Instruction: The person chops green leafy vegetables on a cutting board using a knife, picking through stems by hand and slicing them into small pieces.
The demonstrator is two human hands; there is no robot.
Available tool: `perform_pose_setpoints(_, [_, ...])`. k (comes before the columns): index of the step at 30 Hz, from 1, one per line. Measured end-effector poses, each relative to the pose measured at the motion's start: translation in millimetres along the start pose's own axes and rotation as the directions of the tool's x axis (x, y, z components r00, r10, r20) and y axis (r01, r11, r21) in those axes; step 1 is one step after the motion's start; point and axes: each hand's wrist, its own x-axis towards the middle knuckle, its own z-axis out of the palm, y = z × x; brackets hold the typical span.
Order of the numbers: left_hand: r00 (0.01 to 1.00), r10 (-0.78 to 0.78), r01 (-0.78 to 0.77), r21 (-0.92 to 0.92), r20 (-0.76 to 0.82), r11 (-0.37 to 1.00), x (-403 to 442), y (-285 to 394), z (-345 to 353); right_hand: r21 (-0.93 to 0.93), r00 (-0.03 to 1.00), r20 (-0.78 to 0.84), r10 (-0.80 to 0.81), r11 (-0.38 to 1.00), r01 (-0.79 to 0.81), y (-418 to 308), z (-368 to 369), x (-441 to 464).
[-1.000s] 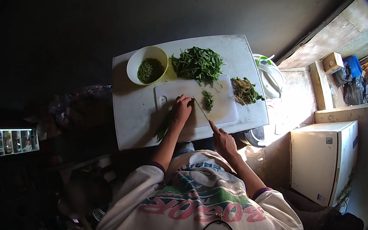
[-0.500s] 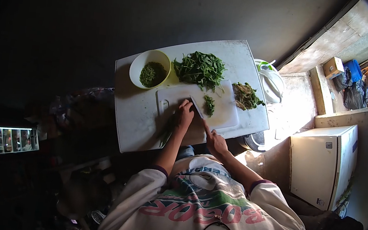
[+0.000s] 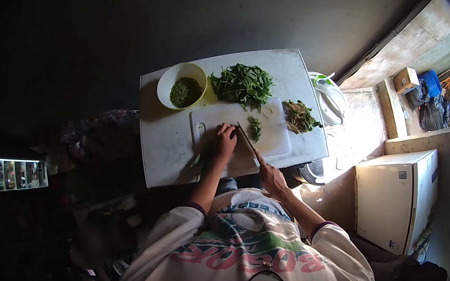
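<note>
My right hand [image 3: 274,181] is closed round the handle of a knife [image 3: 248,140], its blade slanting across the white cutting board [image 3: 277,132]. Beside the blade, my left hand [image 3: 225,139] rests on the board with curled fingers. It seems to pin a bunch of leafy greens, mostly hidden; a pale stem [image 3: 195,160] shows left of the wrist. A small clump of cut greens [image 3: 254,128] lies right of the knife. Behind the board is a large pile of leafy greens [image 3: 242,83]. A pale bowl [image 3: 164,90] at the back left holds finely chopped greens [image 3: 186,92].
A brownish-green heap of scraps [image 3: 300,117] lies at the right of the white table [image 3: 163,158]. A white appliance with lid or door [image 3: 382,200] stands on the floor to the right. White and green containers [image 3: 330,103] are beyond the table's right edge. A dark wall rises behind.
My right hand has drawn the knife slightly right and towards me, and its blade has turned a little. My left hand stays nearly in place. The green stems by the left wrist look shifted.
</note>
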Motion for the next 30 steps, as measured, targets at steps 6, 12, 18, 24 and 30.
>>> perform_pose_setpoints(6, [0.999, 0.042, -0.042, -0.029, 0.012, 0.999, 0.6, 5.4, -7.8, -0.07, 0.998, -0.055, -0.014, 0.997, 0.01, -15.4, -6.4, -6.8])
perform_pose_setpoints(12, [0.998, 0.057, -0.057, -0.011, 0.03, 0.998, -1.5, -1.7, -3.3, -0.155, 0.995, -0.1, -0.015, 0.988, -0.001, -12.3, 3.5, 11.4])
perform_pose_setpoints(18, [0.989, 0.068, -0.079, 0.085, 0.128, 0.993, -1.7, 0.2, -10.4, -0.196, 0.998, -0.049, 0.038, 0.979, -0.047, -15.9, 6.8, 10.0])
perform_pose_setpoints(24, [0.986, 0.087, -0.109, 0.154, 0.139, 0.982, 0.7, 6.4, -16.7, -0.21, 0.997, -0.064, 0.043, 0.976, -0.056, -20.0, 5.9, 8.8])
perform_pose_setpoints(30, [0.994, 0.092, -0.092, 0.012, 0.063, 0.996, 1.2, 5.0, -8.4, -0.176, 0.988, -0.156, 0.014, 0.983, -0.042, -12.2, 13.2, 25.5])
